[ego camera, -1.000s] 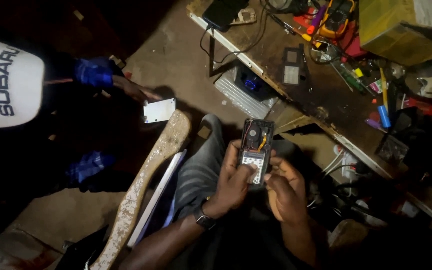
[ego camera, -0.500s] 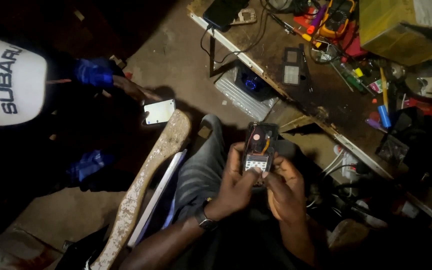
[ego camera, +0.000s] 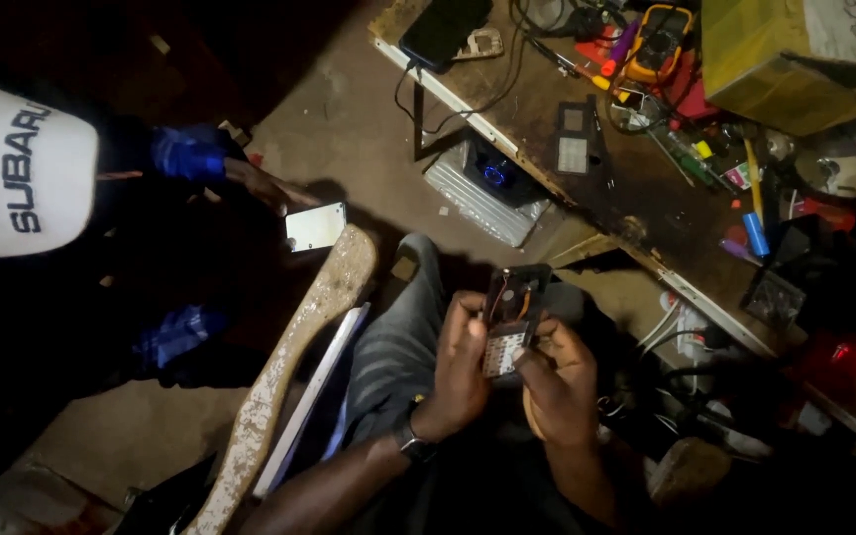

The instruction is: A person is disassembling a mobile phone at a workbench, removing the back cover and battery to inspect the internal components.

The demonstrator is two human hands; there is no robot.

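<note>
Between my palms, the opened phone (ego camera: 509, 322) stands pointing toward twelve o'clock, my left hand (ego camera: 460, 372) and right hand (ego camera: 559, 388) clamped on its lower half.

A person seen from above, from their own head camera. Both forearms are showing bare, with no sleeves reaching the wrists. The left hand (ego camera: 463, 372) and the right hand (ego camera: 559, 381) are wearing no gloves or rings that can be made out. A dark wristwatch (ego camera: 414, 442) is sitting on the left wrist (its face is too dim to read). The legs are wearing grey trousers (ego camera: 393, 347) with faint creases running along the thigh
</note>
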